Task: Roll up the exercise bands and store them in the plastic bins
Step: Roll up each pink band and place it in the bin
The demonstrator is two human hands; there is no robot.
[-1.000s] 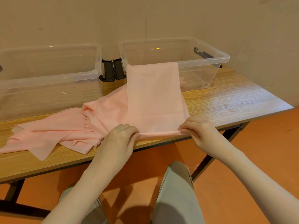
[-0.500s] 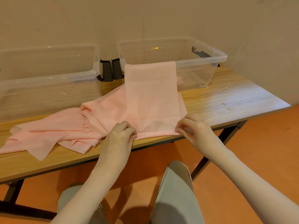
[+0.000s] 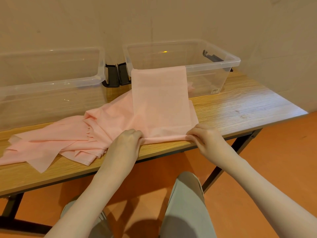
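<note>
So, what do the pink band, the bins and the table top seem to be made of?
Pink band: thin matte sheet, likely latex or rubber; it drapes and creases.
Right bin and left bin: clear glossy plastic; you see through them.
Table top: wood-grain surface, possibly laminate.

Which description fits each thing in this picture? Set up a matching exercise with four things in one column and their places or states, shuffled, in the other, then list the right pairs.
Things
1. pink band
2. left bin
3. left hand
4. loose pink bands

Descriptions
A. lying in a crumpled heap on the table
B. draped over the right bin's front rim
C. standing at the table's far left, nothing visible inside
D. gripping the band's near end, opposite the right hand

Pairs: 1-B, 2-C, 3-D, 4-A
</note>
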